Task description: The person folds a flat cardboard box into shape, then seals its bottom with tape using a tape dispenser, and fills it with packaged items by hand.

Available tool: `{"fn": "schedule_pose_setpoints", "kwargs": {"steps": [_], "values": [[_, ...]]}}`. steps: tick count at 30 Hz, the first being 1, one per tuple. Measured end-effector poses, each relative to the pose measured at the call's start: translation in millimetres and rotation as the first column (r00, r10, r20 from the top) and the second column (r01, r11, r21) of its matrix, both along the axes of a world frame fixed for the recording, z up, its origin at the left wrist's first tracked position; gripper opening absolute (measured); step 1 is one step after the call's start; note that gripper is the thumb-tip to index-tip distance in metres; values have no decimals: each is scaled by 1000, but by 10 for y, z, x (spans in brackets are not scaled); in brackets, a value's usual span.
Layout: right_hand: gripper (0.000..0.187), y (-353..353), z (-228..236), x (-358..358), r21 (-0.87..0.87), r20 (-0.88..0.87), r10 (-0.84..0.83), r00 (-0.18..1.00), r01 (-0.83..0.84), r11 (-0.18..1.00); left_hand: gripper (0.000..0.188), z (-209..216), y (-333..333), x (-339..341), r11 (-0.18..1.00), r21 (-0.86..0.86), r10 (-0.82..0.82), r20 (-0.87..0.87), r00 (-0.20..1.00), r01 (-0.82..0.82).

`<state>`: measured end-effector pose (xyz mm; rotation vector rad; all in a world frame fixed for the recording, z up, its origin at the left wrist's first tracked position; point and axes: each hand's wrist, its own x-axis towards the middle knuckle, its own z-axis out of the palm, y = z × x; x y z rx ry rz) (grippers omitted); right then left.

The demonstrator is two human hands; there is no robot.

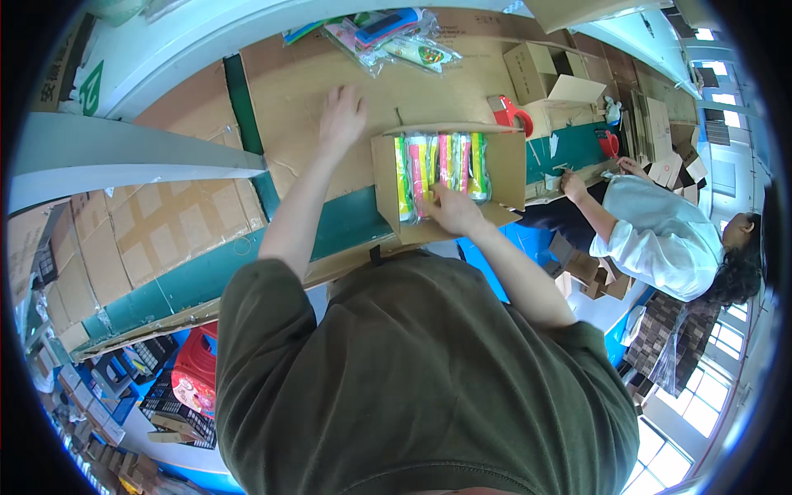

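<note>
Inside the open carton (507, 169) at the near edge of the green bench (351, 221), slim packs (446, 165) in yellow-green and pink are lined up side by side, sealed in clear wrap. The right hand (455, 210) is reached over the carton's near side, and its fingertips are set among the near ends of the packs; whether one is pinched or merely touched cannot be told, as the tips are partly hidden. The left hand (342, 117) is held over the brown cardboard sheet (305, 74), left of the carton; its fingers are loosely bent, and nothing is seen to be grasped in them.

Each pack is judged to be light and fairly firm, with little fragility to be feared. The wrap is probably slippery (bright glints are thrown back from it), so a pack is best pinched by both long sides near one end, rather than by loose film, which might be torn. The carton is judged stiff but easily bowed, and is best steadied by a side wall close to a corner.
</note>
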<state>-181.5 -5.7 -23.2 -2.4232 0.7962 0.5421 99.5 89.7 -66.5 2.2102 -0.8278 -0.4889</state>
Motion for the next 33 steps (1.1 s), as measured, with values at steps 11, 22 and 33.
{"fn": "schedule_pose_setpoints", "kwargs": {"steps": [11,22,33], "values": [[31,262,738,-353,73,199,-76,977,63,995,95,-30,-1150,924,896,440,-83,290,953,-56],[47,182,1146,-58,374,560,-376,738,179,910,49,660,655,-30,923,-382,-132,-429,893,-47],[53,287,1383,78,871,159,-635,756,195,450,26,1257,1161,-1499,944,-194,-330,-599,729,268]]}}
